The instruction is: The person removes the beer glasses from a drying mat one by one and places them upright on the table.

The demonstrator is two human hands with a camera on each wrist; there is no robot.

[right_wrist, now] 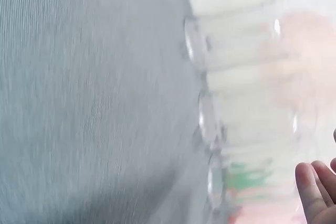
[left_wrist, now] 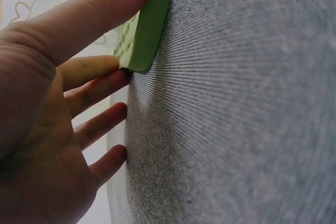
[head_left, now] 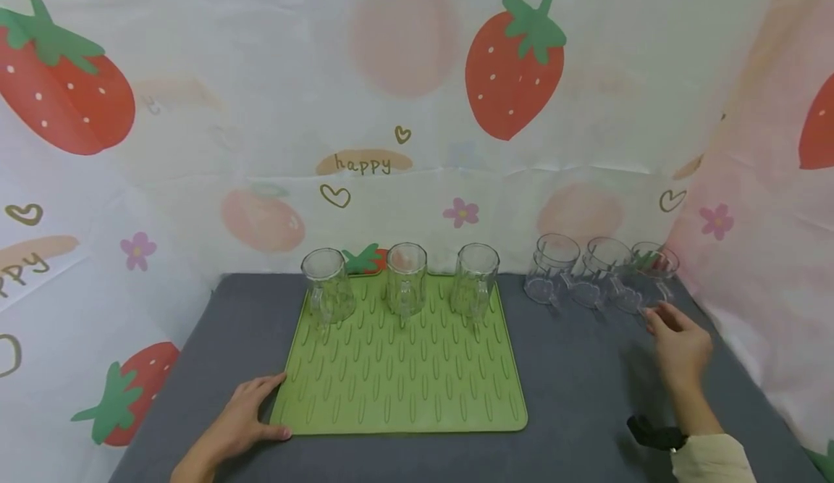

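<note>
Layout: mat (head_left: 397,389) on table (head_left: 580,381), cloth (head_left: 417,128) behind and at both sides.
Observe three mugs (head_left: 407,280) in a row across far part of mat; find further mugs (head_left: 596,273), also three in a row, on table to right of mat. Note left hand (head_left: 241,414) at near-left corner of mat, touching it; right hand (head_left: 682,342) before rightmost of further mugs, just beside it, contact not clear.

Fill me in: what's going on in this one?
A person's left hand touches a green mat at its near left corner, on a gray table. Three clear mugs stand in a row along the mat's far side. Three more mugs stand on the table to its right; the right hand is at the rightmost mug, though whether it grips it is unclear.
</note>
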